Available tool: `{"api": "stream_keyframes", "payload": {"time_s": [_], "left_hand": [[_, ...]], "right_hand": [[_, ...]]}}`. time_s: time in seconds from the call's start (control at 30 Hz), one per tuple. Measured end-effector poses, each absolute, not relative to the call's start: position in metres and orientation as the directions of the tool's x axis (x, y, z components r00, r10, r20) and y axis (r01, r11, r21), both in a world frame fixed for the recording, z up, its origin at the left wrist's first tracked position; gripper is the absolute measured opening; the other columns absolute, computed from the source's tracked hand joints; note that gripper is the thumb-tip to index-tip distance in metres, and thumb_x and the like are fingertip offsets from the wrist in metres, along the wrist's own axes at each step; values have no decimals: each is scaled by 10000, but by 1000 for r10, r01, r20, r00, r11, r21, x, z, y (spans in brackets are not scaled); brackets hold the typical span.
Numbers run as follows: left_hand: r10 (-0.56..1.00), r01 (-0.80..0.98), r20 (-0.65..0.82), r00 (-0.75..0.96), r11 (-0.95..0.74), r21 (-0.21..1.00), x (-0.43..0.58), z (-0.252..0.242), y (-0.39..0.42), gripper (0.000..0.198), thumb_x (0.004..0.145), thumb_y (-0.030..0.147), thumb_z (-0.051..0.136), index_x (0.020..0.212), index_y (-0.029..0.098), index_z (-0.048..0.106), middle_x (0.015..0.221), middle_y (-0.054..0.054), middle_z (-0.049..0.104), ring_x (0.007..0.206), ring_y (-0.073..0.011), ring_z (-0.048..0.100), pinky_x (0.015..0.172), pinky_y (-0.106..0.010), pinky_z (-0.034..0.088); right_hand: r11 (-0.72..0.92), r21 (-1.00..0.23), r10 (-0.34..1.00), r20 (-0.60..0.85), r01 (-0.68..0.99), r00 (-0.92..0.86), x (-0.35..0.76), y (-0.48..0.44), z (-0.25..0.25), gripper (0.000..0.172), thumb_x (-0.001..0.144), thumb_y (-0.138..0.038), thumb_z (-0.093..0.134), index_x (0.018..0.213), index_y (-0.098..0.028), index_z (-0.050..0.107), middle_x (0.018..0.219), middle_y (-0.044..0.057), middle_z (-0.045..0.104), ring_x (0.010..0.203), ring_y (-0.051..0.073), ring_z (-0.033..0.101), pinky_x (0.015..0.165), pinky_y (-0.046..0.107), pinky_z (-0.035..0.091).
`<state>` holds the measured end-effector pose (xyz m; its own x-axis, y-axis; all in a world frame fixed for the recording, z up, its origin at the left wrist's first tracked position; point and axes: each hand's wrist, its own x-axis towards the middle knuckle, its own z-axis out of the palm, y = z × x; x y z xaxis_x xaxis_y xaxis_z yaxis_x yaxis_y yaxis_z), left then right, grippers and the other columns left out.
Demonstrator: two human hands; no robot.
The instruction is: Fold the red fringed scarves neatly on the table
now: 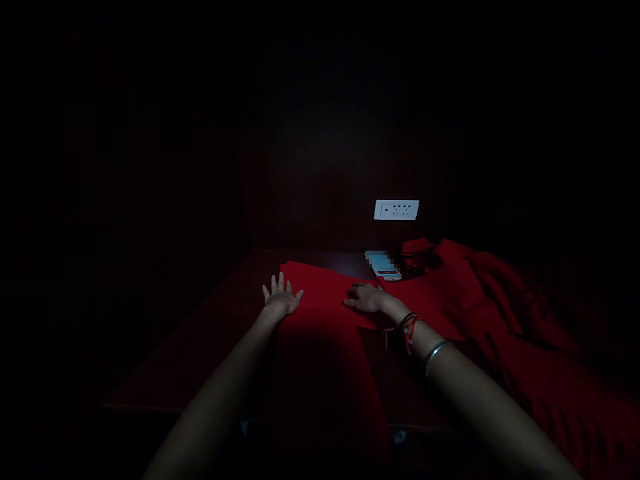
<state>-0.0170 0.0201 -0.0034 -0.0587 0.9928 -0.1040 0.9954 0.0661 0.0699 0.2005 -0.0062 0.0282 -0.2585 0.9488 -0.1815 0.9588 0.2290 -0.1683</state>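
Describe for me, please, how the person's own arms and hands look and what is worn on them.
The left hand and right hand are ungloved, and no sleeves show on either forearm. The right wrist wears red and dark cords, with a plain silvery bangle farther up. Any ring is too small to make out.

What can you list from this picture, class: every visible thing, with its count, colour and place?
Cloth: pieces uncertain, red, across the table and heaped at right
Phone: 1, pale, on the table behind the cloth
Socket plate: 1, white, on the wall
Table: 1, dark reddish-brown, under the cloth
Wall: 1, very dark, behind the table
String bracelets: number unclear, red and dark, right wrist
Bangle: 1, silver, right forearm
Left hand: 1, bare, on cloth's left edge
Right hand: 1, bare, on cloth
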Motion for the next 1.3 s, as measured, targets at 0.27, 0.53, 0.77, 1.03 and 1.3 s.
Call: {"api": "stream_keyframes", "payload": {"time_s": [0.27,0.53,0.77,1.03,1.3], "left_hand": [[940,982,321,118,-159,106,-18,-9,28,475,826,335,270,1233,106,354,1368,-130,133,1247,-238,85,983,-392,167],[999,974,27,47,-51,220,-30,-24,44,530,818,449,207,1281,200,273,1356,-97,192,1227,-292,146,937,-525,155],[910,978,383,162,-199,57,-16,-20,34,496,819,369,286,1262,148,319,1369,-94,135,1243,-262,92,972,-465,136],[940,949,158,303,-312,37,-13,-33,37,477,828,367,281,1262,172,311,1327,-87,276,1208,-245,237,945,-425,227],[950,979,274,149,-180,91,-18,-24,42,436,845,333,235,1233,185,365,1309,-80,317,1187,-201,289,946,-364,256]], "right_hand": [[224,-715,974,142,662,-176,185,35,25,460,867,-320,173,1225,-94,353,1239,98,415,1098,119,413,905,236,320],[159,-317,979,-72,935,-191,172,24,-6,657,788,-485,334,1288,-70,239,1346,162,180,1235,254,133,984,376,134],[133,-173,988,-60,976,-145,166,14,-12,630,809,-529,135,1321,-161,141,1379,89,88,1250,231,35,985,392,55],[395,-188,914,-13,899,-404,159,16,-10,523,830,-473,162,1306,-255,179,1380,10,119,1249,220,60,973,459,81],[424,-182,905,114,887,-409,158,48,14,415,823,-308,298,1176,-132,424,1208,112,434,1107,176,381,925,299,252]]}}
